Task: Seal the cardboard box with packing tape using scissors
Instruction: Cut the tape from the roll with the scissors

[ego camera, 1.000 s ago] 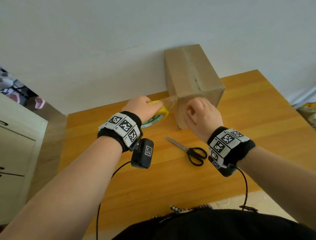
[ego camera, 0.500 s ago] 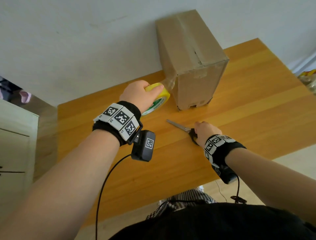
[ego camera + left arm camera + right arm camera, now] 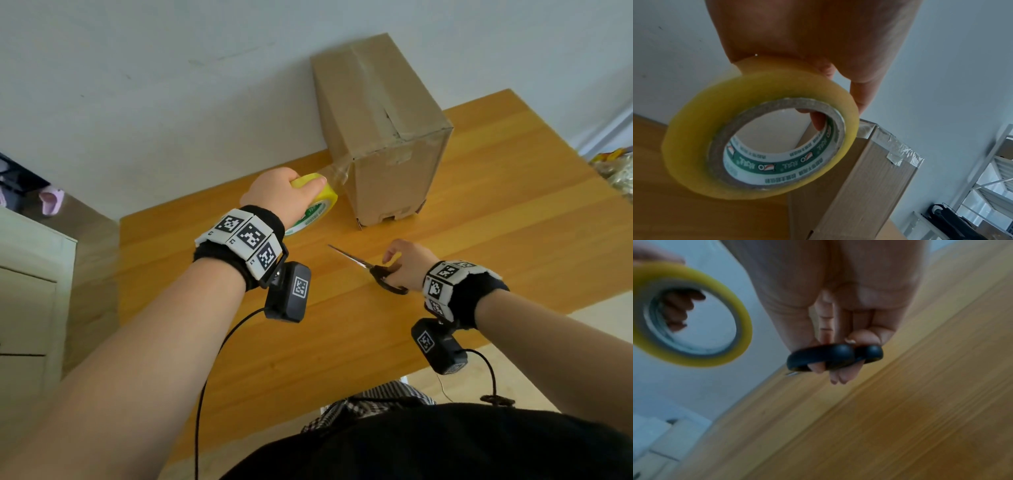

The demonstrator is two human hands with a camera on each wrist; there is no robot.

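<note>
A tall cardboard box (image 3: 383, 113) stands upright on the wooden table (image 3: 513, 192), against the wall. My left hand (image 3: 281, 193) grips the yellow tape roll (image 3: 313, 202) just left of the box. A clear strip of tape (image 3: 337, 174) runs from the roll to the box's upper edge (image 3: 898, 149). In the left wrist view, fingers hook through the roll's core (image 3: 777, 138). My right hand (image 3: 406, 263) holds the black handles of the scissors (image 3: 373, 270) in front of the box, blades together and pointing left. The right wrist view shows fingers through the handle loops (image 3: 834, 356).
A white cabinet (image 3: 30, 291) stands left of the table. A pink slipper (image 3: 51, 200) lies on the floor beyond it. A white metal rack (image 3: 986, 170) and a packet (image 3: 616, 168) sit to the right. The table's near edge runs just in front of my body.
My right hand left the box front, dropped to the scissors and took hold of their handles. The left hand kept the roll beside the box.
</note>
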